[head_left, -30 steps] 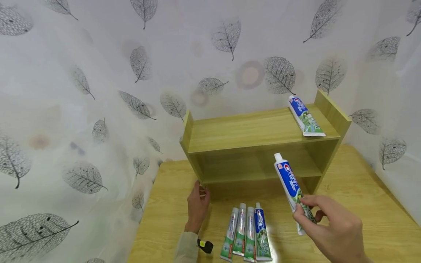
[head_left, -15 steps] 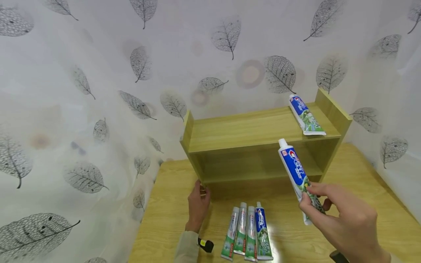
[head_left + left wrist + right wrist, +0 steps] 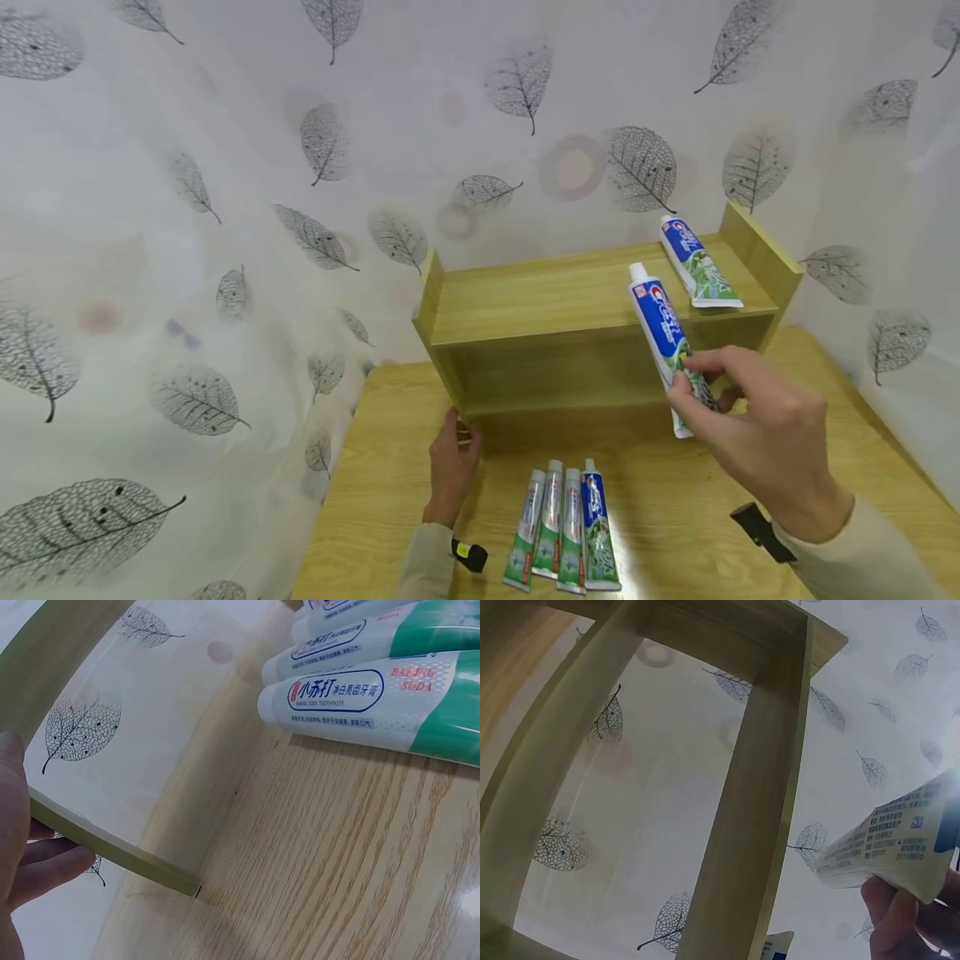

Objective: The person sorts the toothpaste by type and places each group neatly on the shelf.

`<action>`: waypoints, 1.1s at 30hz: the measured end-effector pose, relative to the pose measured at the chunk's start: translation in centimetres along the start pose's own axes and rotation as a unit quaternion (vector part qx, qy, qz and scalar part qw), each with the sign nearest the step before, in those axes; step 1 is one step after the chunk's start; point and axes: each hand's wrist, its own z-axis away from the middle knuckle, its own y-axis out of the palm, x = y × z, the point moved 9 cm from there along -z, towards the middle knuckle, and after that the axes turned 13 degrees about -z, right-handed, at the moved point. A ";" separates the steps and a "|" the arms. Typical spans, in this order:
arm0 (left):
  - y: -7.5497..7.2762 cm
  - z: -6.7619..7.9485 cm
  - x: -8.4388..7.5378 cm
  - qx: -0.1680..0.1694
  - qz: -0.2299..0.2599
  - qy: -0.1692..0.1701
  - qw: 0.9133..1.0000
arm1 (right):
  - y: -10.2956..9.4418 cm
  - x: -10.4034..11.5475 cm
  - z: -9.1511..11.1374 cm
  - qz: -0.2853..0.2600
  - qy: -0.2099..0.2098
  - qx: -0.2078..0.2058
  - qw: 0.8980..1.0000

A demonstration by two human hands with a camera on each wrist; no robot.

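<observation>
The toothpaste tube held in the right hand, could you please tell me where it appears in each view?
Head: the tube is right of centre, its cap end overlapping the top shelf board.
Left wrist: not in it.
Right wrist: at the right edge, printed back showing.
Shared landmark: the shelf unit, partly visible in every view.

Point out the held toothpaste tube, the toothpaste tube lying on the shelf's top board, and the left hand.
Held toothpaste tube [image 3: 663,330]: head view, on its blue printed front.
Shelved toothpaste tube [image 3: 697,262]: head view, on the middle of its printed front.
Left hand [image 3: 452,471]: head view, on its middle.
</observation>
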 end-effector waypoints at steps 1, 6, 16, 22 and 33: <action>0.0 0.0 0.0 -0.001 0.000 0.000 1.000 | 0.2 -0.2 -0.4 -0.001 0.001 0.004 1.000; 0.2 0.1 0.1 0.004 0.002 -0.005 1.000 | 0.7 -1.4 -2.3 0.006 0.011 0.012 1.000; -0.1 -0.2 0.1 0.003 -0.002 -0.006 1.000 | 2.2 -3.3 -5.4 0.016 0.057 0.048 0.997; -0.1 -0.3 0.3 0.006 -0.004 -0.011 1.000 | 4.8 -4.4 -6.6 0.031 0.074 0.076 0.994; 0.1 -0.1 0.2 0.004 -0.009 -0.009 1.000 | 7.6 -5.7 -7.5 0.060 0.094 0.103 0.988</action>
